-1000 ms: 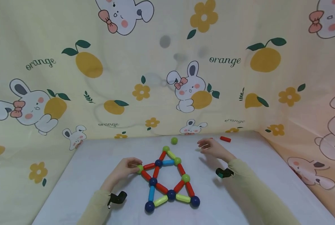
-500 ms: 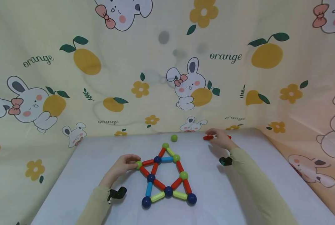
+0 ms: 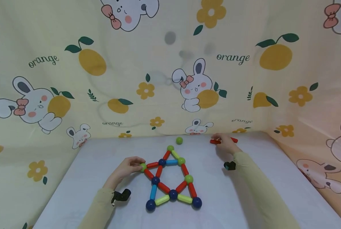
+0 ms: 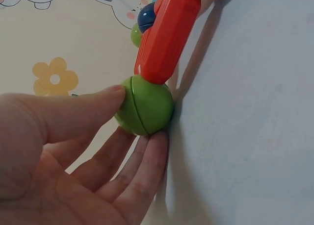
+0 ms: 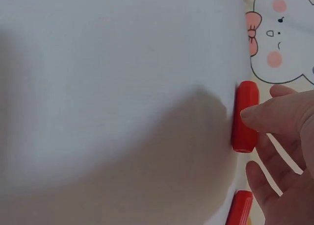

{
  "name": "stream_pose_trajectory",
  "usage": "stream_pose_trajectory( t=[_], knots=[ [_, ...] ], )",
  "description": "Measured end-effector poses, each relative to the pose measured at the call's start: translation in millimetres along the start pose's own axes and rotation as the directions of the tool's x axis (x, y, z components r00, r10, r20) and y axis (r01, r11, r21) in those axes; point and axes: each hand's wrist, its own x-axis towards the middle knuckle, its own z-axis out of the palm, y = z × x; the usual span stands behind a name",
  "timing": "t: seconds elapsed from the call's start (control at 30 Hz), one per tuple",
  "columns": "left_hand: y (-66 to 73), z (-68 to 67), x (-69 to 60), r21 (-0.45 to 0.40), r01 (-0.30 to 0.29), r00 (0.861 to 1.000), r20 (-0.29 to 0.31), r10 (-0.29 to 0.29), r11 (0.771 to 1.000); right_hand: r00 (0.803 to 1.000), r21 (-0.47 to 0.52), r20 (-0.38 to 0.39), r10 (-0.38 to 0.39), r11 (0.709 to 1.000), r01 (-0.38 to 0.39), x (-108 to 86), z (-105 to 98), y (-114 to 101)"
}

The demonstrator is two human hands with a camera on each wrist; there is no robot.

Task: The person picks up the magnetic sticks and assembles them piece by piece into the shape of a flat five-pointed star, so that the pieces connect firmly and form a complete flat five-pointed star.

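My left hand [image 3: 127, 168] pinches a green ball [image 4: 147, 105] at the left corner of a flat frame of magnetic rods and balls. In the left wrist view, the thumb lies on one side of the ball and fingers on the other, and a red rod [image 4: 169, 38] joins it. At the far right of the table, my right hand [image 3: 227, 143] has thumb and fingers around a loose red rod [image 5: 245, 122], which lies on the table. Below it in the right wrist view lies a second red rod [image 5: 239, 210], partly cut off.
The frame continues with dark blue balls [image 3: 173, 195], further green balls [image 3: 189, 179], blue rods [image 3: 171, 162] and yellow-green rods [image 3: 184, 198]. A loose green ball [image 3: 179, 140] sits near the back edge. A printed curtain [image 3: 147, 63] hangs behind the white table [image 3: 216, 197].
My right hand has moved from above the table to the back, onto the red rod, and now grips it. The left hand keeps hold of the green ball. The head view shifts slightly.
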Motion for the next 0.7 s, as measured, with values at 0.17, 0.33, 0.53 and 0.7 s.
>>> stream_pose_trajectory(
  t=[0.17, 0.33, 0.53, 0.7],
  knots=[
    [2.1, 0.5, -1.3, -0.003, 0.009, 1.0, -0.009, -0.009, 1.0, 1.0, -0.021, 0.018, 0.0, 1.0, 0.001, -0.8, 5.5, 4.9],
    [1.9, 1.7, -0.7, -0.003, 0.017, 0.999, -0.028, -0.017, 1.0, 0.998, -0.027, 0.036, -0.043, 0.999, 0.044, -5.5, 14.5, -8.7],
    [3.4, 1.5, -2.7, -0.005, 0.021, 0.998, -0.051, -0.021, 1.0, 0.983, 0.036, 0.117, -0.143, 0.99, 0.14, -18.7, 32.9, -47.6],
    [2.8, 1.6, -6.4, -0.028, -0.005, 0.999, -0.048, 0.003, 1.0, 0.947, 0.068, 0.228, -0.226, 0.974, 0.216, -31.0, 53.7, -64.9]
  ],
)
